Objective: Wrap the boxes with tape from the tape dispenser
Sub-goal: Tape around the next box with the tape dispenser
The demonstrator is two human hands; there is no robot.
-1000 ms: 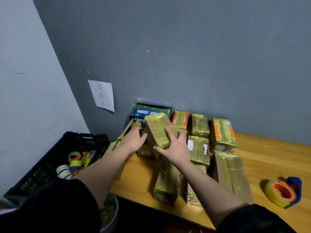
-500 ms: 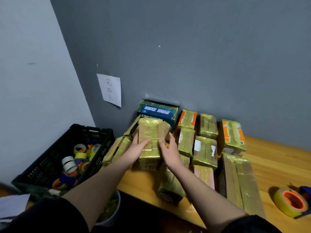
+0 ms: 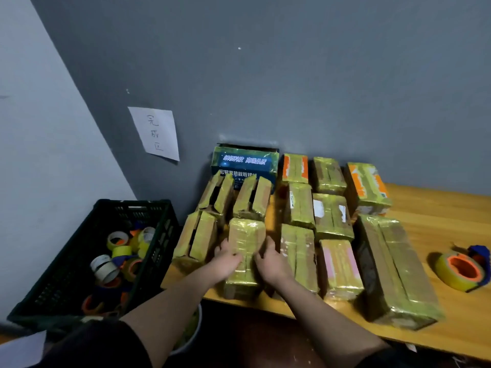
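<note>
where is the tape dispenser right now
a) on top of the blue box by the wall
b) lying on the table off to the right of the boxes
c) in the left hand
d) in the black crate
b: the tape dispenser lies on the bare wooden table, apart from the boxes, while the left hand and right hand both rest on a wrapped box.

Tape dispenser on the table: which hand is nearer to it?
Right. The right hand rests on the wrapped box, with several boxes between it and the tape dispenser. The left hand is on the box's far side, further away.
</note>
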